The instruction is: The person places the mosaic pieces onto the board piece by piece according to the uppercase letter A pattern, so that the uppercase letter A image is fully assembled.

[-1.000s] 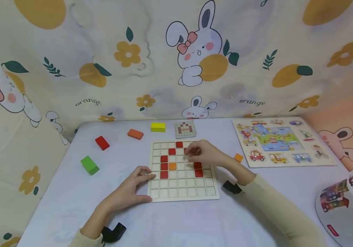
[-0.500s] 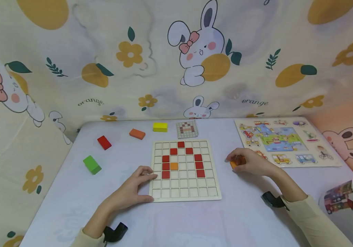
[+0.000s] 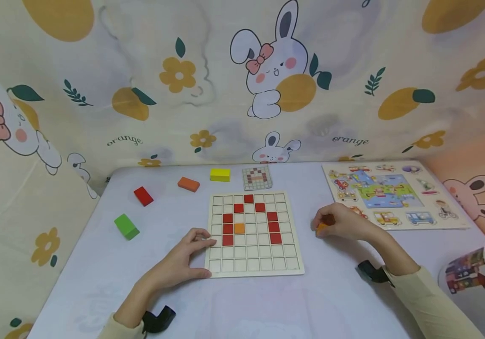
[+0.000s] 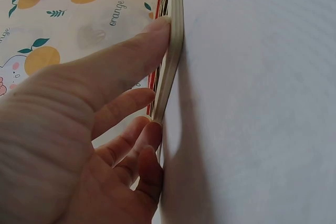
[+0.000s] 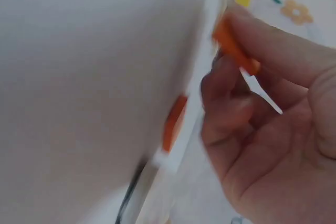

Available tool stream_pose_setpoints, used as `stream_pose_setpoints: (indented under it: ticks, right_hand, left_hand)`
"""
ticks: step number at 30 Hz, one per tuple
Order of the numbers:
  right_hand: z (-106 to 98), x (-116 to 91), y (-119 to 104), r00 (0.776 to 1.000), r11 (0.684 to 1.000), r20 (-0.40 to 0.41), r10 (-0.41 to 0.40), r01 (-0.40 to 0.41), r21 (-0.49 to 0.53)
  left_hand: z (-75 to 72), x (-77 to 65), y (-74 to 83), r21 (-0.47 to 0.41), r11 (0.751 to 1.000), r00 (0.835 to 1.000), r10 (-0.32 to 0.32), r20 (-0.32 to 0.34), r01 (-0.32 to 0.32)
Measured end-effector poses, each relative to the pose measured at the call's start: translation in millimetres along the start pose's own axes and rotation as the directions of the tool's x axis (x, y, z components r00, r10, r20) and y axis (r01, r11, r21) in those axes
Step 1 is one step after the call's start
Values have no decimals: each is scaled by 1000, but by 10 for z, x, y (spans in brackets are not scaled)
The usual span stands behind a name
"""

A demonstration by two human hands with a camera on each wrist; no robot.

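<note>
A white grid board [image 3: 255, 265] holds an arch of red square blocks and one orange block [image 3: 239, 228]. My left hand [image 3: 187, 254] rests at the board's left side, thumb by the near corner and fingertips along the edge; the left wrist view shows the thumb tip on the rim. Right of the board, my right hand [image 3: 342, 221] pinches an orange block [image 5: 233, 45] between thumb and fingers. A second orange block [image 5: 174, 123] lies on the table just beyond that hand, partly hidden by the fingers in the head view.
Red [image 3: 143, 196], green [image 3: 126, 226], orange [image 3: 189, 184] and yellow [image 3: 220, 174] blocks lie left and behind the board. A small pattern card [image 3: 257, 178] sits behind it. A vehicle puzzle board [image 3: 395, 225] lies back right; a printed tub [image 3: 480, 282] stands front right.
My right hand has left the board and moved right to the orange blocks, where it now pinches one. The left hand has kept its place at the board's edge.
</note>
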State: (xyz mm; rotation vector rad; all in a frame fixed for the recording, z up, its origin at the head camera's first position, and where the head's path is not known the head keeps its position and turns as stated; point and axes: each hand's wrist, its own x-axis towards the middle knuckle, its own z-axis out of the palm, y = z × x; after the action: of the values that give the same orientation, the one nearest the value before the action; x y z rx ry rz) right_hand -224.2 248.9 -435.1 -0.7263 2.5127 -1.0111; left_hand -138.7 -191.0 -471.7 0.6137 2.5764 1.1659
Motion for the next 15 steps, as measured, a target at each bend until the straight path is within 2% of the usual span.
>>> stream_pose_setpoints:
  ticks: [4, 9, 15]
  right_hand:
    - [49, 161, -132, 999, 997, 11, -50, 49, 58]
    - [213, 469, -396, 987, 982, 54, -148, 140, 129]
    - [454, 825, -693, 973, 975, 110, -204, 192, 116]
  left_hand:
    - [1, -3, -4, -1, 1000, 1000, 10, -1, -10]
    - [1, -3, -3, -9, 1000, 1000, 11, 2, -11]
    - [2, 1, 13, -19, 1000, 1000, 9, -1, -9]
